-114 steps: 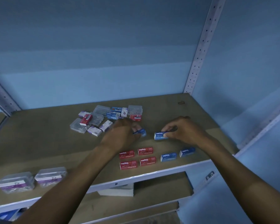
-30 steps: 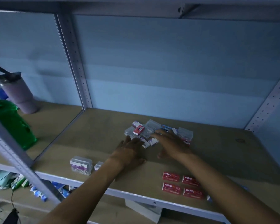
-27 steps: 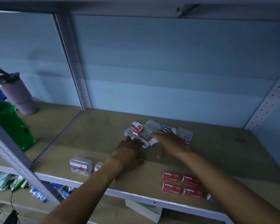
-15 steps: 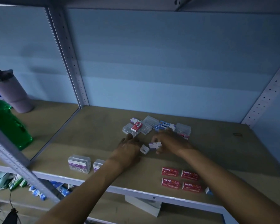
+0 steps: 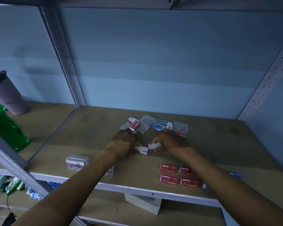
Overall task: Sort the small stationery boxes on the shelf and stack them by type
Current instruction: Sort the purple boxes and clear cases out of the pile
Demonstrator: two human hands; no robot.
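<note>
Holding a small white and purple box (image 5: 154,146) in its fingertips, the right hand (image 5: 169,141) sits low over the middle of the shelf (image 5: 91,128). The left hand (image 5: 123,142) is just beside it, its fingers closed on a second white box (image 5: 142,150), which lies on the shelf board. The two boxes are near each other, corner to corner, though I cannot tell whether they touch.

Behind the hands, toward the back wall, lies the unsorted pile (image 5: 155,125): clear plastic cases, blue boxes, a red box (image 5: 134,125) resting on top at the pile's left end, and another red one (image 5: 180,133) at its right end, just behind the right hand.

In front of the hands, near the shelf's front edge, four red staple boxes (image 5: 178,176) lie flat in two rows of two, close together, partly crossed by the right forearm. Past that forearm, further right along the edge, bits of blue boxes (image 5: 235,174) show.

Left of the hands, also near the front edge, stands a clear paper clip case (image 5: 76,162) with a purple label; a second such case (image 5: 110,172) is mostly hidden under the left forearm.

Beyond the shelf's left upright, in the next bay, stand a green bottle (image 5: 5,126) and a pale tumbler (image 5: 8,95).
</note>
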